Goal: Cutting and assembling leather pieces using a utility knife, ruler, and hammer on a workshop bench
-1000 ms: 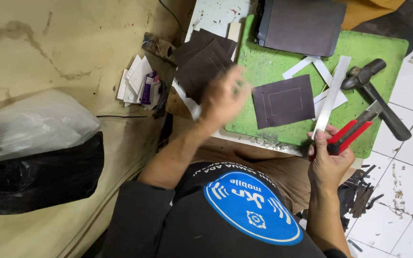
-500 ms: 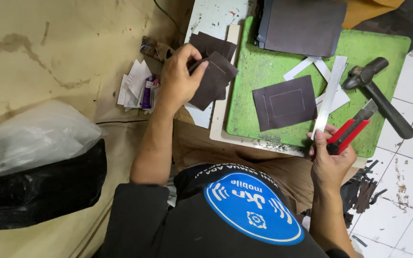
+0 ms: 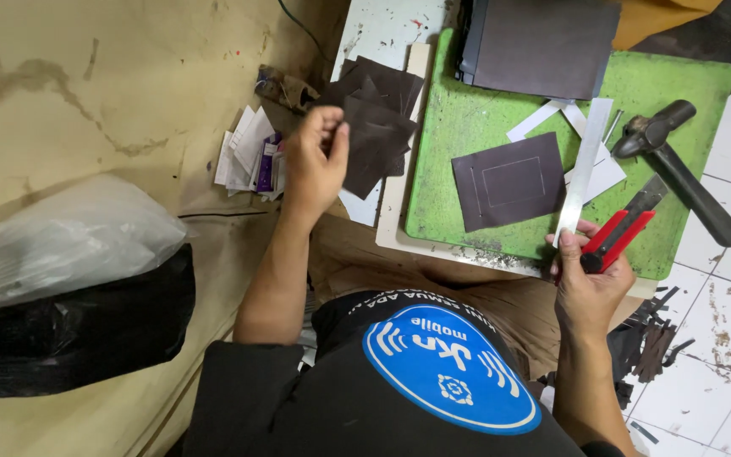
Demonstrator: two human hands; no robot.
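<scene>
Left hand point(image 3: 315, 161) now off the mat point(image 3: 467, 135), pinching a dark piece point(image 3: 378, 140) over the stack; right hand point(image 3: 590, 283) unchanged, gripping knife point(image 3: 623, 228) and ruler point(image 3: 581, 173).

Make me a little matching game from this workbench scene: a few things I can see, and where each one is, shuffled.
Things:
1. hammer
2. red-handled cutter
3. dark leather piece
4. marked dark square

Places:
A. held in the left hand
B. lying flat on the green mat
C. at the mat's right edge
D. gripped in the right hand

Pairs: 1-C, 2-D, 3-A, 4-B
</scene>
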